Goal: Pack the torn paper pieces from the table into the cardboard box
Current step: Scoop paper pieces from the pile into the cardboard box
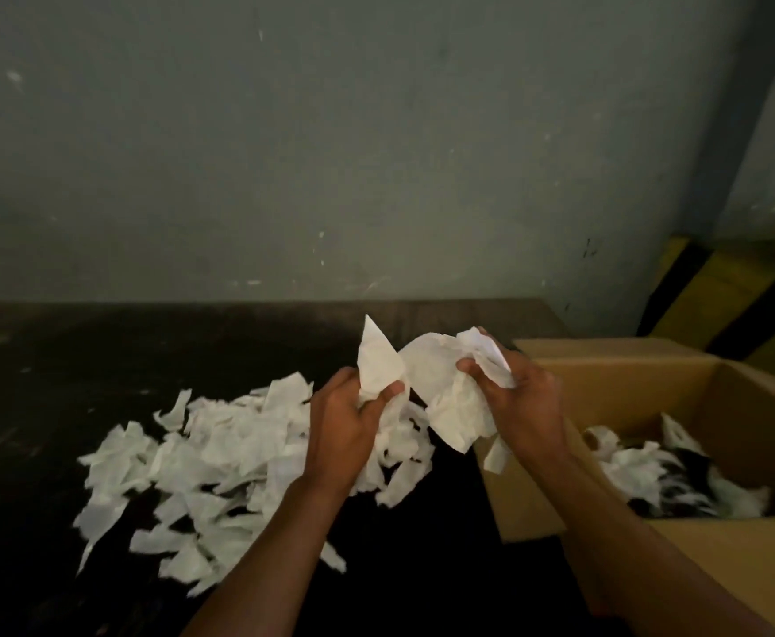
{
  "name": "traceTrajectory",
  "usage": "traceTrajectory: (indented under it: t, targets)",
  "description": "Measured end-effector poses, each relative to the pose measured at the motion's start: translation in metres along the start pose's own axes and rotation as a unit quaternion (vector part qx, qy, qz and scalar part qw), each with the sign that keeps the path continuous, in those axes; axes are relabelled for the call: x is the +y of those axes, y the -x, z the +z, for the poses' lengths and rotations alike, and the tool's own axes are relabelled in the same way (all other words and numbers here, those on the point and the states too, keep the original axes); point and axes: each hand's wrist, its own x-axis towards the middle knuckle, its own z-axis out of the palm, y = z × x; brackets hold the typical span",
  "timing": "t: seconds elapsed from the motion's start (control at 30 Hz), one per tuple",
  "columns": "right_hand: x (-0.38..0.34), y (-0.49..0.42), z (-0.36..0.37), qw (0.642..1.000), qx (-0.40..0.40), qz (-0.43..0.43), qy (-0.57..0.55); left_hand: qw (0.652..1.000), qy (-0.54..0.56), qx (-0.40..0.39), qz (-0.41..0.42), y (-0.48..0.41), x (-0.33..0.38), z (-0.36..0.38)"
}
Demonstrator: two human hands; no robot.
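Both hands pinch paper above the table [31, 429]: left hand [346, 425] a scrap, right hand [525, 402] a wad beside the box [615, 379]. Loose grip risks pieces falling short onto the pile [220, 457].

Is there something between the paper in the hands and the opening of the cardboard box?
Nothing visible. The held paper pieces hang just left of the cardboard box, whose top is open; only its near-left wall must be cleared.
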Motion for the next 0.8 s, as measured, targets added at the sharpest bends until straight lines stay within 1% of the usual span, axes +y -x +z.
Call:
traceTrajectory:
  t: [0.07, 0.2, 0.33, 0.4, 0.47, 0.53, 0.6, 0.67, 0.73, 0.77, 0.8]
  targets:
    - [0.001, -0.009, -0.028, 0.999, 0.035, 0.005, 0.005, 1.000, 0.011, -0.007, 0.020, -0.003, 0.022, 0.013]
    - [0.015, -0.026, -0.089, 0.998, 0.062, 0.032, 0.013, 0.998, 0.033, -0.027, 0.047, -0.010, 0.064, 0.060]
    - [0.050, -0.041, -0.163, 0.993, 0.102, 0.044, 0.043, 0.994, 0.067, -0.043, 0.072, -0.015, 0.108, 0.136]
    - [0.074, -0.047, -0.205, 0.990, 0.109, 0.061, 0.060, 0.993, 0.080, -0.060, 0.060, -0.014, 0.126, 0.186]
    - [0.103, -0.050, -0.242, 0.989, 0.102, 0.087, 0.063, 0.992, 0.081, -0.082, 0.040, -0.007, 0.140, 0.237]
    - [0.135, -0.053, -0.274, 0.986, 0.094, 0.115, 0.076, 0.993, 0.054, -0.106, 0.020, 0.004, 0.146, 0.283]
    - [0.169, -0.058, -0.298, 0.978, 0.083, 0.160, 0.103, 0.990, 0.024, -0.136, -0.019, 0.015, 0.142, 0.321]
    - [0.198, -0.065, -0.308, 0.969, 0.033, 0.219, 0.113, 0.983, 0.003, -0.174, -0.064, 0.028, 0.132, 0.347]
    - [0.219, -0.070, -0.309, 0.956, -0.010, 0.273, 0.110, 0.976, -0.037, -0.199, -0.083, 0.037, 0.122, 0.364]
    - [0.227, -0.070, -0.308, 0.955, -0.019, 0.272, 0.116, 0.973, -0.064, -0.204, -0.086, 0.040, 0.119, 0.369]
    - [0.233, -0.070, -0.306, 0.961, -0.028, 0.243, 0.128, 0.970, -0.092, -0.209, -0.088, 0.041, 0.115, 0.372]
